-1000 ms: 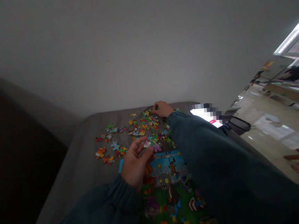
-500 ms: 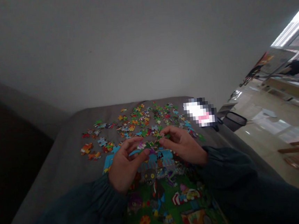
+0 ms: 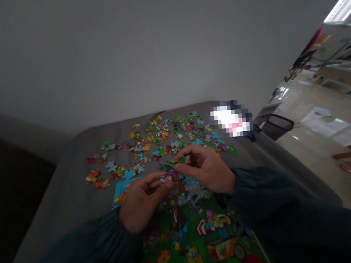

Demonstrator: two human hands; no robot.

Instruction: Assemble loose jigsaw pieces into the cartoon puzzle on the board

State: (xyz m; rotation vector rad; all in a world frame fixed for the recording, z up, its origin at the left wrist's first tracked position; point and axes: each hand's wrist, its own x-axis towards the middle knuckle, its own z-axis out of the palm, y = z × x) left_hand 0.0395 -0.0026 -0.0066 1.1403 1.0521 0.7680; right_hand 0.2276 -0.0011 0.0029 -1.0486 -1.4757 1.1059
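My left hand and my right hand meet over the top edge of a colourful cartoon puzzle picture lying on a grey surface. The right hand pinches a green puzzle piece between thumb and fingers. Fingers of the left hand are closed on a purple piece just below it. Several loose puzzle pieces are scattered beyond both hands.
A blurred-out bright object lies at the far right of the grey surface. A dark bin stands on the pale floor to the right. A plain wall rises behind. A dark shape fills the left edge.
My right hand came back from the far pile with a piece and met the left hand. Since half a second ago both hands shifted slightly and the view tilted.
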